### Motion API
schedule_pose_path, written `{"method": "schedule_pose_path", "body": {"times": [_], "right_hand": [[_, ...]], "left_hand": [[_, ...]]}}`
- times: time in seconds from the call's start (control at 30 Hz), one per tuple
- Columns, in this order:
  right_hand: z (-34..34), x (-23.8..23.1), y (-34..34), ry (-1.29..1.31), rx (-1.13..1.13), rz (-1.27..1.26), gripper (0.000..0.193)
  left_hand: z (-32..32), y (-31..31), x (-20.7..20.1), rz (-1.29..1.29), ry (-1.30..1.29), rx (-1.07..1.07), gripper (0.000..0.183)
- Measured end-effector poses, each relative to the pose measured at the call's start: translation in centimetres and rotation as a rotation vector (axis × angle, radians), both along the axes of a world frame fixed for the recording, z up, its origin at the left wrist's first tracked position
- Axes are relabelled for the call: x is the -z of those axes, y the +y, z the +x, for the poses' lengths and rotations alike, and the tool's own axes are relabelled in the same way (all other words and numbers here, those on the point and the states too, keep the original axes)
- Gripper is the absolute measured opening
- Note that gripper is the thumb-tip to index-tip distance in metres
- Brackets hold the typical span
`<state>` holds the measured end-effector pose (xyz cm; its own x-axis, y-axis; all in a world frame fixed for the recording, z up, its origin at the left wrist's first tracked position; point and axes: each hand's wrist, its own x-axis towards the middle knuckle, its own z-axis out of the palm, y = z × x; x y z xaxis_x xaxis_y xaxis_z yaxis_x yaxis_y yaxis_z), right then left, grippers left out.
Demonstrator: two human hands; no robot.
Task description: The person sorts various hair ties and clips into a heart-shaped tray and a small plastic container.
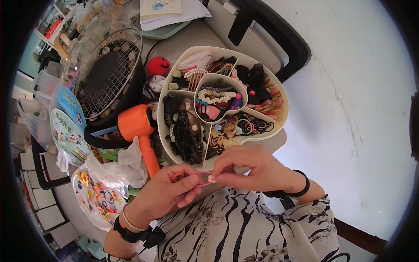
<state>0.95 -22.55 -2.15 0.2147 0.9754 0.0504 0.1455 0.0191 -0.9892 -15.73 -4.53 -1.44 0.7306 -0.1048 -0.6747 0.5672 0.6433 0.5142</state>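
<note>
Head view: orange hair dryer (136, 123) at ten o'clock, cream compartmented tray (256, 139) at twelve; left hand (178, 185) and right hand (249, 168) pinch a pink elastic loop (203, 172), long axis nine-to-three.

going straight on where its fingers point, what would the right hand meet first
Past the pink hair tie it pinches, the right hand would likely meet the left hand first, though depth is unclear.

Pink elastic band (202, 172) partly hidden by the left hand (173, 187); papers (174, 19) cut off above.
</note>
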Motion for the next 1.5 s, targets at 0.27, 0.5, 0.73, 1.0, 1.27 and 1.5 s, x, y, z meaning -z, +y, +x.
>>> {"method": "schedule_pose_path", "body": {"times": [0.27,0.5,0.73,1.0,1.27,1.5], "right_hand": [[4.6,-0.6,-1.0,-0.281,0.401,-0.042,0.016],[7.5,0.2,0.5,-0.750,0.208,-0.176,0.015],[7.2,0.3,3.3,-1.124,-0.058,-0.490,0.016],[7.7,-0.8,1.5,-0.955,0.061,-0.330,0.018],[7.4,-1.2,3.6,-0.939,-0.271,-0.370,0.027],[6.1,0.2,5.2,-1.170,-0.266,-0.321,0.018]], "left_hand": [[1.6,-0.2,-1.6,0.131,-0.063,0.003,0.017],[1.6,1.1,-2.9,0.211,-0.044,-0.112,0.016],[3.1,1.8,-2.9,0.190,-0.138,-0.127,0.019],[4.0,2.0,-3.5,0.193,-0.189,-0.118,0.020],[3.5,2.5,-3.4,0.210,-0.230,-0.142,0.022],[2.8,2.6,-3.5,0.224,-0.206,-0.176,0.022]]}}
